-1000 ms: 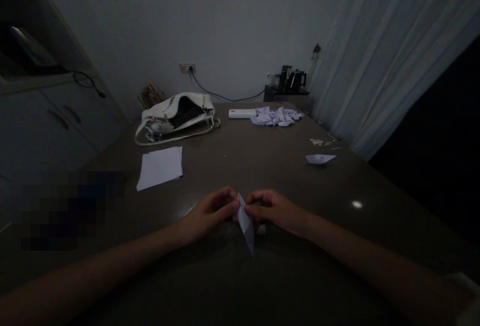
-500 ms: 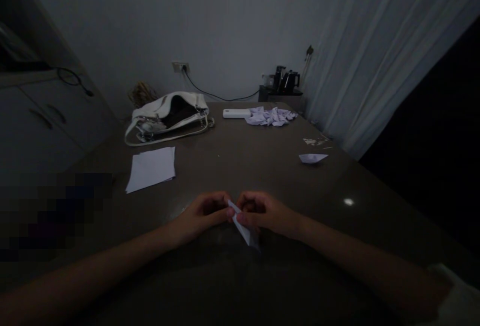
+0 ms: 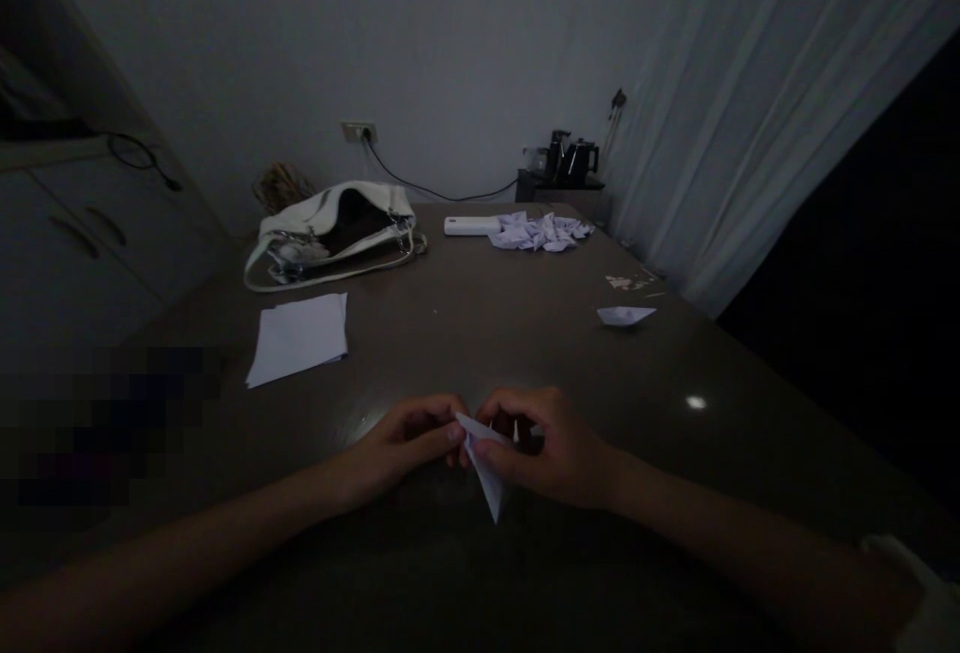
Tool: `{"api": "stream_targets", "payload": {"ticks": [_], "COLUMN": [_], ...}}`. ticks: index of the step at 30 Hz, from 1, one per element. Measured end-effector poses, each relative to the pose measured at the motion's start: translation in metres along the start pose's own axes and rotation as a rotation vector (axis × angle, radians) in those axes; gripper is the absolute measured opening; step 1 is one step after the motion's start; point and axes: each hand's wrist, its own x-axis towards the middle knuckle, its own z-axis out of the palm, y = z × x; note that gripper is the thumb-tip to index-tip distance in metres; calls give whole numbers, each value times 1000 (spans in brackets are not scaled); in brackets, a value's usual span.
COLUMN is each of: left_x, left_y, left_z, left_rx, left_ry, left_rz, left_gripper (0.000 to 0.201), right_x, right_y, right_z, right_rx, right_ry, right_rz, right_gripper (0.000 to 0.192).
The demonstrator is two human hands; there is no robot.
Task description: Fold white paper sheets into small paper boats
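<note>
A white handbag (image 3: 322, 218), gaping open at the top, lies on the far left of a brown counter (image 3: 465, 343). A white oblong object (image 3: 466, 226) lies to its right. Behind, a dark cord (image 3: 442, 197) runs from a wall socket (image 3: 349, 132); a black kettle (image 3: 577, 165) stands near a pale curtain (image 3: 720, 133).

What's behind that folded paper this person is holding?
Brown tabletop shows past the folded paper and the left hand and right hand pinching it. Whatever lies directly behind the paper and hands is covered.

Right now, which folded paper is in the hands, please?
The pointed piece between left hand and right hand; the paper boat lies alone at right, while the others are heaped farther back.
</note>
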Motion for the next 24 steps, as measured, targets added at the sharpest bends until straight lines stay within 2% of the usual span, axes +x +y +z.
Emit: {"api": "stream_targets", "payload": {"ticks": [13,24], "left_x": [0,-2], "left_y": [4,-3], "left_z": [2,-1], "left_rx": [34,50], "left_ry": [-14,-35], "left_rz": [-48,-37], "left_gripper": [31,26], "right_x": [-2,-4], "right_y": [-3,1], "right_z": [3,11], "right_rx": [-84,-73], "right_ry": [12,24], "right_rz": [-48,-58], "right_gripper": [18,11]}}
